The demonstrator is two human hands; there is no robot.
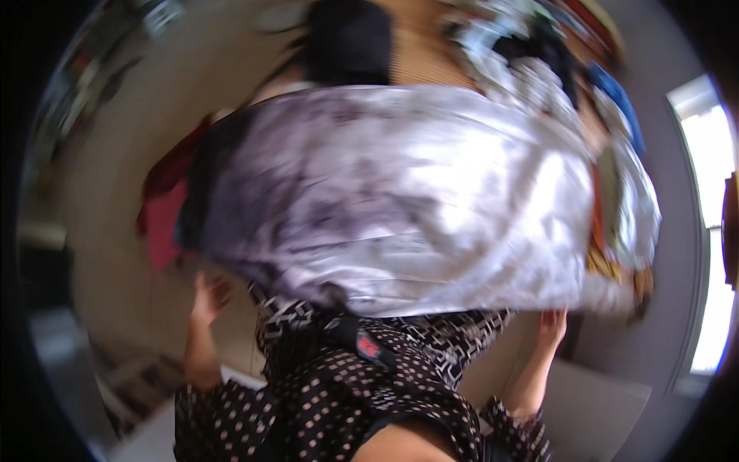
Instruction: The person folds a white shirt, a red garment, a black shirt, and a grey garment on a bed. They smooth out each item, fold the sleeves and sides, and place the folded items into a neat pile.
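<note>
A large sheet of shiny satin cloth (400, 200) lies spread before me, silvery white on the right and shading to dark purple-grey on the left. Its near edge hangs close to my patterned trousers. My left hand (209, 299) is open just off the near left corner, fingers apart and holding nothing. At the near right edge, my right hand (552, 323) has its fingers closed on the cloth's border; the fingertips are blurred and partly hidden. What lies under the cloth is mostly covered.
Beyond the cloth are a black chair or bag-like shape (350, 42) and a ribbed brown surface (431, 50). Crumpled white and black clothes (531, 69) lie at the far right. Red and pink fabric (163, 223) hangs at the left. A bright window (708, 223) is on the right wall.
</note>
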